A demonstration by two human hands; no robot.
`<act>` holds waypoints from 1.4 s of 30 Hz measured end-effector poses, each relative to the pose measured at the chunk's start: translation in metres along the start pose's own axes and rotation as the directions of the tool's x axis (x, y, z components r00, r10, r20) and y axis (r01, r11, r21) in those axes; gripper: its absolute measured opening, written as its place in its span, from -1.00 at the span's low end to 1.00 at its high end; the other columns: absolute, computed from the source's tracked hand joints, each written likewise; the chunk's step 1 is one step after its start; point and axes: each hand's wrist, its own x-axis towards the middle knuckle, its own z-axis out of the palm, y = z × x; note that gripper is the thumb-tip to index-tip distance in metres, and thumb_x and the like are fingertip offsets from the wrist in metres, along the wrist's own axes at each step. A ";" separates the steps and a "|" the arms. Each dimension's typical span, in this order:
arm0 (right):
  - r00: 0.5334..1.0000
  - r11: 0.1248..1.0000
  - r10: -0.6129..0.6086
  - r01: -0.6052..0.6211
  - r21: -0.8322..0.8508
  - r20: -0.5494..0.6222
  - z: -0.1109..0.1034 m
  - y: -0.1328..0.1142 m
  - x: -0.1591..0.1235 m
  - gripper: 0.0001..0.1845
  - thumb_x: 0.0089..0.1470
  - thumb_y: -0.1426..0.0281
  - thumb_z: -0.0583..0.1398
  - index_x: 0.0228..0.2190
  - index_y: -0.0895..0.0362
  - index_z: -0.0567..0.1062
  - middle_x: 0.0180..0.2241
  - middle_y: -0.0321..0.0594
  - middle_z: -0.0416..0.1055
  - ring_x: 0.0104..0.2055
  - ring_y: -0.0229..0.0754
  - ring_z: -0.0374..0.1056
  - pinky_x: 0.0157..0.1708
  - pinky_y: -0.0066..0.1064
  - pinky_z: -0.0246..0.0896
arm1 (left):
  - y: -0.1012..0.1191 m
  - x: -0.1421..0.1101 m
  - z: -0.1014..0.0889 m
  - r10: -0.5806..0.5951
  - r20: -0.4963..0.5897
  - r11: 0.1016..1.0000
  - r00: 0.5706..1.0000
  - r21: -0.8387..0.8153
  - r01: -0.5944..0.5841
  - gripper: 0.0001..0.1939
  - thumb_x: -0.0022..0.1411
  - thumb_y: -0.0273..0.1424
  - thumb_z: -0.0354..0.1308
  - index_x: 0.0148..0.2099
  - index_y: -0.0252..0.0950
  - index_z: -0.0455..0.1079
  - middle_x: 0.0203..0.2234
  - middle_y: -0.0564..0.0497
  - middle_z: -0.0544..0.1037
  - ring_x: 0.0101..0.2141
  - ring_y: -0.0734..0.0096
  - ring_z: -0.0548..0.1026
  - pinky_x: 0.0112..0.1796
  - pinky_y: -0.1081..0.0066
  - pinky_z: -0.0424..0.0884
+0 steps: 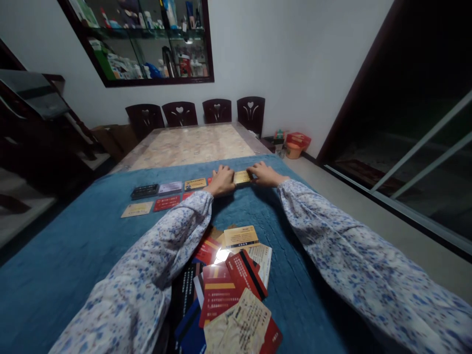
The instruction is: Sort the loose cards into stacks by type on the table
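Observation:
A gold card [242, 177] lies at the far part of the blue cloth, between my two hands. My left hand [221, 181] has its fingers bent against the card's left edge. On the card's right edge, the curled fingers of my right hand [264, 174] take hold. To the left are laid-out cards in two rows: a black card [145, 191], a silver card [170, 188] and a yellow card [195, 184] behind, a beige card [136, 209] and a red card [167, 203] in front. My left hand and sleeve partly hide other red cards. A loose card pile [219, 290] overlaps near me.
The blue cloth [96, 236] covers the near part of the table; its marble-patterned top [191, 142] shows beyond. Several dark chairs [217, 111] stand at the far end. A red and orange container [295, 145] sits on the floor by the wall.

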 end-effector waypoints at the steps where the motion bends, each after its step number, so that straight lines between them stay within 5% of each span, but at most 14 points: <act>1: 1.000 1.000 0.004 -0.004 0.005 0.008 0.000 0.000 0.002 -0.49 0.24 0.35 0.21 0.21 0.06 0.41 0.17 0.10 0.35 0.20 0.22 0.19 0.00 -0.07 0.28 | -0.001 0.002 0.001 -0.005 0.004 1.000 1.000 0.003 0.005 -0.68 0.28 -0.40 0.16 0.07 -0.28 0.47 0.16 -0.26 0.43 0.22 -0.12 0.26 0.14 -0.11 0.31; 12: 0.994 0.997 0.071 -0.072 0.006 0.084 0.008 0.002 0.027 -0.44 0.26 0.31 0.22 0.26 0.03 0.37 0.23 0.13 0.33 0.27 0.25 0.18 0.04 -0.02 0.30 | -0.013 0.024 0.014 -0.028 0.054 0.999 0.998 -0.017 0.029 -0.68 0.24 -0.35 0.17 0.03 -0.27 0.49 0.15 -0.25 0.45 0.23 -0.16 0.23 0.13 -0.15 0.31; 25: 0.994 1.000 0.030 -0.029 -0.008 0.107 0.016 0.007 0.038 -0.55 0.20 0.38 0.22 0.12 0.11 0.50 0.15 0.09 0.43 0.18 0.19 0.28 -0.02 -0.18 0.30 | -0.013 0.034 0.018 -0.032 0.131 0.999 0.991 -0.015 0.034 -0.70 0.22 -0.42 0.15 0.00 -0.32 0.52 0.08 -0.28 0.55 0.23 -0.21 0.27 0.12 -0.24 0.31; 42: 1.000 1.000 -0.016 0.016 0.007 0.016 0.023 0.013 0.039 -0.53 0.17 0.46 0.21 0.10 0.04 0.59 0.08 -0.03 0.56 0.10 0.02 0.43 -0.08 -0.36 0.29 | -0.011 0.037 0.018 -0.075 0.145 0.997 0.987 -0.021 0.079 -0.74 0.22 -0.41 0.16 -0.06 -0.27 0.55 0.10 -0.21 0.54 0.23 -0.15 0.26 0.16 -0.19 0.30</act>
